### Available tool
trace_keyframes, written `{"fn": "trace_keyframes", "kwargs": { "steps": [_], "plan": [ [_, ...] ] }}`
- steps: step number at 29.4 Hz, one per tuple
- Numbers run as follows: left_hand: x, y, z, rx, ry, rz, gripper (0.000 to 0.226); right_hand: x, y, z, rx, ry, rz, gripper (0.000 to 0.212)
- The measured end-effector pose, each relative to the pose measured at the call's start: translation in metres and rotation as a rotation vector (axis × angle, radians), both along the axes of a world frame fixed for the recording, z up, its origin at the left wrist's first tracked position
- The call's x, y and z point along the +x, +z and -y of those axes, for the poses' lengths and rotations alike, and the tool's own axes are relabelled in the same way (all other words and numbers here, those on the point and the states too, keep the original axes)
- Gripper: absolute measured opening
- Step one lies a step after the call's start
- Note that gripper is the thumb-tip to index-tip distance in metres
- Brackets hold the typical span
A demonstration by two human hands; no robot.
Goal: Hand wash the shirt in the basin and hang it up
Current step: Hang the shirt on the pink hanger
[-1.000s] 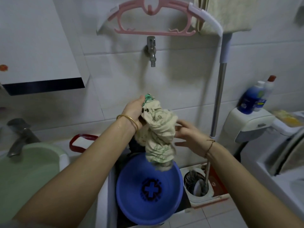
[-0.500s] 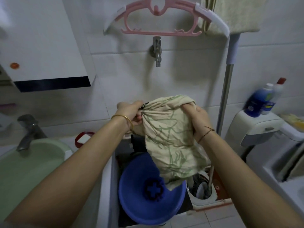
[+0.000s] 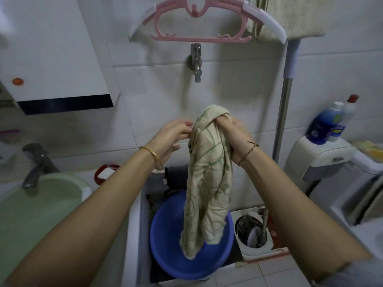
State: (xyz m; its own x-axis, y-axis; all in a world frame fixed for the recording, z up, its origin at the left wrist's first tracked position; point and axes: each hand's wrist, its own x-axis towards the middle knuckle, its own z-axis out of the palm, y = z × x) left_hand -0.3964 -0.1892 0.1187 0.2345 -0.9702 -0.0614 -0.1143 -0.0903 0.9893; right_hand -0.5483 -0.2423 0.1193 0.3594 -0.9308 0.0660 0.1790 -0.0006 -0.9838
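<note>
A wet beige shirt [image 3: 209,183] with a green line pattern hangs in a long bunch from my right hand [image 3: 234,137], which grips its top. Its lower end dangles just over the blue basin [image 3: 165,251] on the floor below. My left hand [image 3: 172,139] is beside the shirt's upper left edge, fingertips pinching or touching the fabric. A pink and white hanger [image 3: 199,21] hangs on the wall above the tap [image 3: 195,61].
A pale green sink [image 3: 31,208] with a tap is at the left. A mop pole [image 3: 284,112] stands at the right over a mop bucket [image 3: 255,233]. Detergent bottles [image 3: 329,123] sit on a white dispenser. A towel [image 3: 290,15] hangs top right.
The shirt went from a twisted wad in my left hand to spread between both hands, and now hangs long from my right hand. My left hand has loosened to its edge.
</note>
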Motion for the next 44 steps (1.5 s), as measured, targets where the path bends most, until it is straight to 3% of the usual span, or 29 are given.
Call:
{"fn": "trace_keyframes", "kwargs": {
  "steps": [3, 6, 11, 17, 19, 22, 24, 26, 28, 29, 32, 34, 35, 38, 42, 44],
  "plan": [
    [-0.003, 0.003, -0.004, -0.001, -0.213, 0.178, 0.021, 0.000, 0.001, -0.002, 0.016, 0.018, 0.025, 0.014],
    [-0.002, -0.001, -0.010, 0.039, -0.248, 0.188, 0.016, 0.000, 0.001, -0.002, 0.003, 0.028, 0.015, 0.014],
    [0.003, -0.005, -0.008, 0.078, -0.180, 0.437, 0.019, -0.007, -0.001, 0.003, -0.099, -0.121, -0.106, 0.010],
    [0.018, -0.003, -0.005, 0.178, -0.253, 0.520, 0.043, -0.025, -0.003, 0.017, -0.004, -0.272, 0.062, 0.014],
    [0.020, -0.002, -0.004, 0.149, -0.205, 0.544, 0.038, -0.026, -0.001, 0.021, 0.052, -0.304, 0.112, 0.019],
    [0.020, 0.002, -0.002, 0.014, -0.119, 0.610, 0.018, -0.031, -0.009, 0.025, 0.027, -0.317, -0.118, 0.016],
    [0.017, 0.005, 0.002, -0.096, -0.038, 0.540, 0.018, -0.031, -0.016, 0.022, -0.006, -0.186, -0.248, 0.041],
    [0.007, 0.012, 0.006, -0.199, -0.011, 0.407, 0.027, -0.028, -0.023, 0.020, -0.012, 0.091, -0.268, 0.072],
    [-0.006, 0.023, 0.008, -0.278, -0.088, 0.315, 0.037, -0.021, -0.023, 0.013, -0.006, 0.368, -0.224, 0.084],
    [-0.012, 0.028, 0.008, -0.291, -0.155, 0.287, 0.042, -0.018, -0.021, 0.011, -0.019, 0.435, -0.191, 0.080],
    [-0.021, 0.035, 0.006, -0.254, -0.339, 0.075, 0.052, -0.013, -0.017, 0.011, -0.064, 0.329, -0.090, 0.044],
    [-0.018, 0.032, 0.005, -0.219, -0.272, -0.221, 0.057, -0.016, -0.021, 0.016, 0.026, 0.242, 0.034, 0.042],
    [-0.015, 0.027, 0.007, -0.224, -0.179, -0.263, 0.057, -0.018, -0.025, 0.018, 0.110, 0.235, 0.120, 0.049],
    [-0.002, -0.007, 0.011, -0.096, -0.004, 0.016, 0.061, -0.025, -0.032, 0.018, 0.332, 0.364, 0.376, 0.060],
    [-0.001, -0.047, 0.008, 0.241, -0.320, 0.072, 0.062, -0.028, -0.032, 0.018, 0.366, 0.499, 0.602, 0.064],
    [-0.002, -0.045, 0.006, 0.282, -0.404, 0.146, 0.040, -0.029, -0.031, 0.018, 0.365, 0.505, 0.626, 0.062]
  ]
}}
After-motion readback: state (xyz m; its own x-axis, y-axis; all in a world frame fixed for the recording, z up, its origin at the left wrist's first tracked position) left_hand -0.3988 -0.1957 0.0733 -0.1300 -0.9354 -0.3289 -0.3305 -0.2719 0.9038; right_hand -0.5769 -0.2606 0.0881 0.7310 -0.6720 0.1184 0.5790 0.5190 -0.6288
